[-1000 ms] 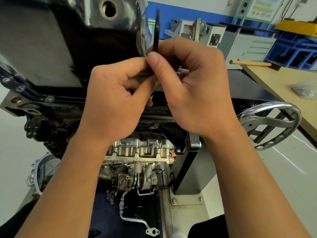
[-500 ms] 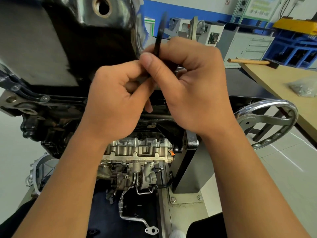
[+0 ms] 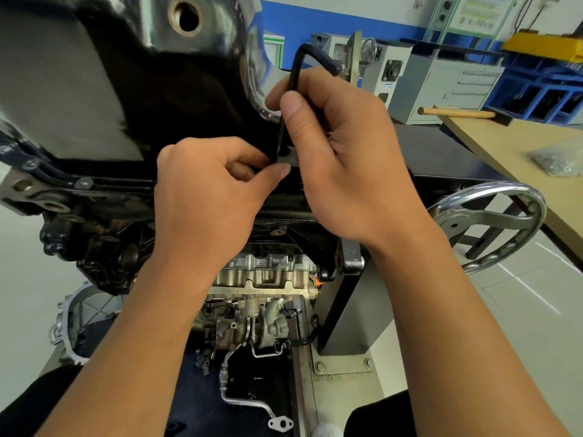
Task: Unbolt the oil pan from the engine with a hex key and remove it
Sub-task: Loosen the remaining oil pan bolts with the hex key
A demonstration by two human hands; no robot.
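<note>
Head-cam view, looking down at two bare forearms working on an engine (image 3: 262, 279) mounted upside down on a stand. The oil pan (image 3: 110, 74) fills the top left: glossy black pressed steel w/ rounded corners, a round drain hole (image 3: 186, 17) near the top, and a flat flange along its lower edge carrying a small silver bolt (image 3: 84, 183). The hex key (image 3: 295, 77) is a black L-shaped steel rod at centre, just right of the pan's curved corner. Its long arm stands nearly upright, leaning slightly, w/ the lower end down at the flange; the short arm bends off at the top & points right and away. The R hand (image 3: 340, 159) pinches the long arm between thumb and curled fingers. The L hand (image 3: 208, 197) has thumb & bent forefinger closed around the key's lower end; the tip itself is hidden behind them. Below the hands sit rough cast-aluminium engine parts & thin bent metal pipes. To the right are a black stand post (image 3: 344, 310) and a shiny chrome handwheel (image 3: 492, 222). Further right is a tan wooden table (image 3: 520, 146) w/ a wooden-handled hammer (image 3: 457, 112) & a crumpled clear plastic bag (image 3: 558, 160). A grey cabinet (image 3: 448, 86) stands behind.
</note>
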